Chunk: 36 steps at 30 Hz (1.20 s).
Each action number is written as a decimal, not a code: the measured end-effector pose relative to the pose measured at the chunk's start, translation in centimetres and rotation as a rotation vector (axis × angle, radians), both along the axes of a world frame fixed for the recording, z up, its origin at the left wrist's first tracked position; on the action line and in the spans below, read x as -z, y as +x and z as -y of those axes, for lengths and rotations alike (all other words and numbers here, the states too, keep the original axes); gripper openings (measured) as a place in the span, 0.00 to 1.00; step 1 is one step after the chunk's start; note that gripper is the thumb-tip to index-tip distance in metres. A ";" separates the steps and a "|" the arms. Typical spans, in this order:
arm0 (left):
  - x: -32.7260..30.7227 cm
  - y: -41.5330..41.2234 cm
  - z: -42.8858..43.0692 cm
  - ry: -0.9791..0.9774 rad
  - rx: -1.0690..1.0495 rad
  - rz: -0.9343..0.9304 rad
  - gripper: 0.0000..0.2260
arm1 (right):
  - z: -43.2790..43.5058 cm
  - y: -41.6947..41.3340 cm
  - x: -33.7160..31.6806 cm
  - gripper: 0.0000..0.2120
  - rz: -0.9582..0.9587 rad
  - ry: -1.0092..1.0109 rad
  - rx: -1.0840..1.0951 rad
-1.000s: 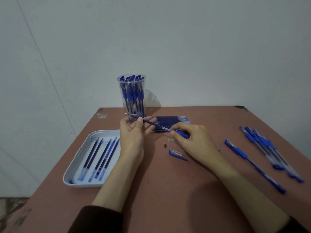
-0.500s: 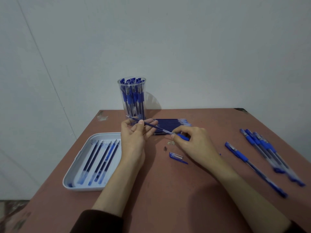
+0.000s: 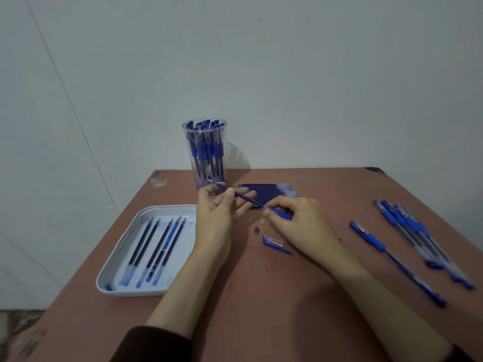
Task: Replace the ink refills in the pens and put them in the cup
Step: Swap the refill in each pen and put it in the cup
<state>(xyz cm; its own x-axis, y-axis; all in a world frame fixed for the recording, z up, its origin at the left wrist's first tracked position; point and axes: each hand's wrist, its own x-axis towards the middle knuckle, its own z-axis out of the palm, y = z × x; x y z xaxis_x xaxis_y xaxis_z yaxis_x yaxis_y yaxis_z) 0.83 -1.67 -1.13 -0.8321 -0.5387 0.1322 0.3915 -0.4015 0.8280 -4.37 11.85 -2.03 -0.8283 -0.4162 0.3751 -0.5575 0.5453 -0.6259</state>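
Note:
My left hand (image 3: 218,212) pinches a thin blue refill (image 3: 241,197) between thumb and fingers; the refill slants down to the right into a pen barrel with a blue grip (image 3: 282,213), which my right hand (image 3: 298,223) holds. A clear cup (image 3: 206,155) full of blue pens stands at the back of the table. A flat pile of new refills (image 3: 269,192) lies just behind my hands. On the table between my hands lie a small metal tip (image 3: 256,229) and a blue pen cap (image 3: 275,243).
A white tray (image 3: 125,259) with several used refills sits at the left. Several blue pens (image 3: 415,233) lie at the right, one apart (image 3: 386,254) from the rest. The brown table's (image 3: 261,309) far right corner and left edge are in view.
My hands have hardly moved; the refill sits a little deeper toward the barrel. The camera has tilted slightly, so the table sits lower in view.

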 end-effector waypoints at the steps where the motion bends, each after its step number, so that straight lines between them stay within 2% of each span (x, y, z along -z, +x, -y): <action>1: 0.0 0.0 -0.1 0.004 0.026 0.004 0.04 | 0.0 0.0 0.0 0.04 -0.005 0.000 -0.001; 3: 0.0 0.2 -0.1 -0.043 0.076 0.045 0.04 | 0.0 0.1 0.0 0.05 -0.008 -0.020 -0.002; 6: 0.0 0.3 -0.2 -0.216 0.146 0.142 0.07 | -0.1 -0.1 0.0 0.04 -0.025 -0.080 0.016; 7: 0.1 0.3 -0.2 -0.308 0.143 0.179 0.08 | -0.1 -0.2 0.1 0.04 -0.032 -0.098 0.027; 8: 0.2 0.3 0.0 -0.481 0.096 0.229 0.10 | -0.2 -0.3 0.1 0.03 -0.037 -0.114 0.041; 10: 0.6 0.3 0.4 -0.956 -0.019 0.336 0.12 | -0.2 -0.5 0.2 0.03 -0.036 -0.151 0.062; 11: 0.8 0.4 0.5 -1.123 -0.026 0.379 0.13 | -0.2 -0.6 0.2 0.03 -0.033 -0.167 0.068; 13: 0.8 0.7 0.5 -1.278 0.041 0.444 0.14 | -0.2 -0.7 0.3 0.03 -0.029 -0.177 0.075; 16: 0.9 0.8 0.6 -1.363 0.111 0.459 0.14 | -0.2 -0.7 0.3 0.04 -0.028 -0.168 0.075; 18: 1.1 0.6 0.8 -1.357 0.085 0.435 0.11 | -0.2 -0.7 0.3 0.04 -0.034 -0.157 0.072; 20: 1.2 0.3 0.9 -1.243 0.009 0.405 0.08 | -0.2 -0.7 0.3 0.04 -0.039 -0.140 0.067; 24: 0.8 0.1 1.0 -0.734 -0.017 0.308 0.08 | -0.1 -0.5 0.3 0.03 -0.026 -0.076 0.049; 27: 0.5 0.2 0.9 -0.491 0.025 0.250 0.08 | -0.1 -0.4 0.3 0.03 -0.017 -0.049 0.038; 31: 0.5 0.3 0.7 -0.363 0.087 0.217 0.08 | -0.1 -0.3 0.3 0.03 -0.012 -0.034 0.032; 36: 0.5 0.2 0.6 -0.363 0.123 0.208 0.09 | 0.1 -0.3 0.3 0.02 -0.008 -0.015 0.019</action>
<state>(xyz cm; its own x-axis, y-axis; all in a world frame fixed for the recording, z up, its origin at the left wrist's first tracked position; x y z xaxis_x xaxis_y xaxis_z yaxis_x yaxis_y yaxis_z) 1.02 -2.26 -1.65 -0.9162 -0.3832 0.1174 0.1688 -0.1032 0.9802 -4.63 11.78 -2.38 -0.8328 -0.3952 0.3876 -0.5523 0.5465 -0.6295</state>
